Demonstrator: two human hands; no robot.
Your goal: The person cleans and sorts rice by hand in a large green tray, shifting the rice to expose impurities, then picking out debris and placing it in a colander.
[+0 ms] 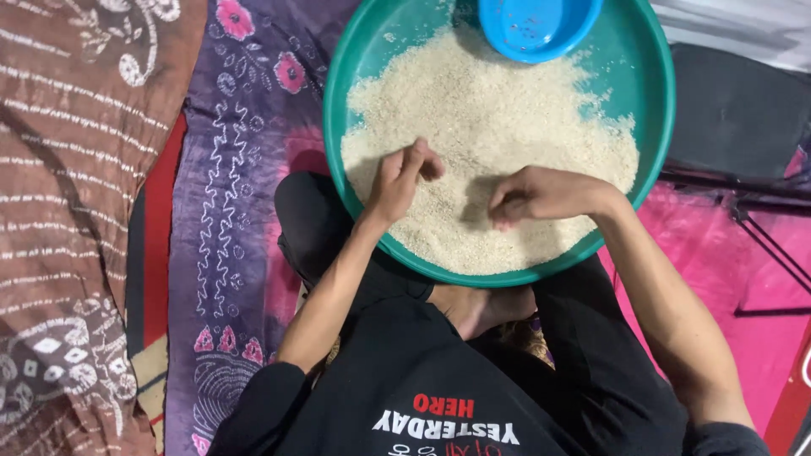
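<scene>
Round green tray (355,67) of white rice (498,143), on lap.
Left hand (401,177) and right hand (528,196) apart, both resting on rice near front rim, fingertips pinched together; blue bowl (536,25) at far edge; patterned cloths (228,211) beneath.

Purple flowered cloth (236,169) covers floor; brown patterned fabric (76,169) at one side, pink cloth (718,279) opposite.

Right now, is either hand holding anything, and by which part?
Cannot be told for sure. Left hand pinches fingertips together over the rice; right hand is curled on it. Any grains held are too small to see.
</scene>
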